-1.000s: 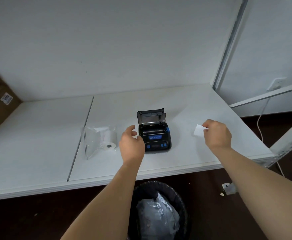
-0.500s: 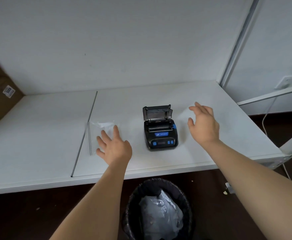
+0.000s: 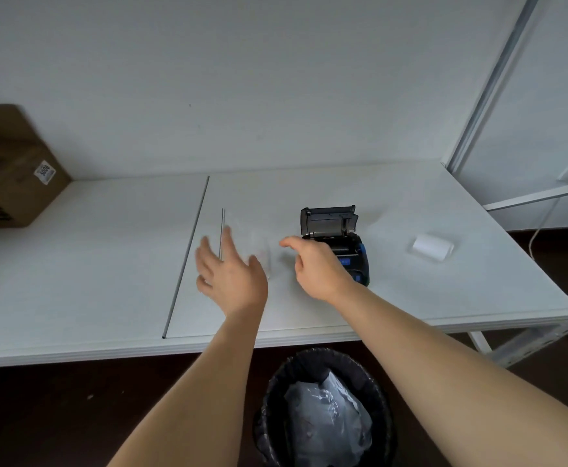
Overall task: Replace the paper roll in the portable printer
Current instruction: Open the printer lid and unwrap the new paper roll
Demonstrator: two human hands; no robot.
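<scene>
Head view: left hand (image 3: 233, 281) spread, right hand (image 3: 316, 267) relaxed.

Dim, soft light; left hand (image 3: 232, 281) seemingly motion-blurred.

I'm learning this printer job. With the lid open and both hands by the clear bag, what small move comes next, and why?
Probably grip the clear bag with both hands and take out the new roll. The printer stands with its lid up, a white roll lies on the table to its right, and the left hand and right hand hover open at the bag, holding nothing.
</scene>
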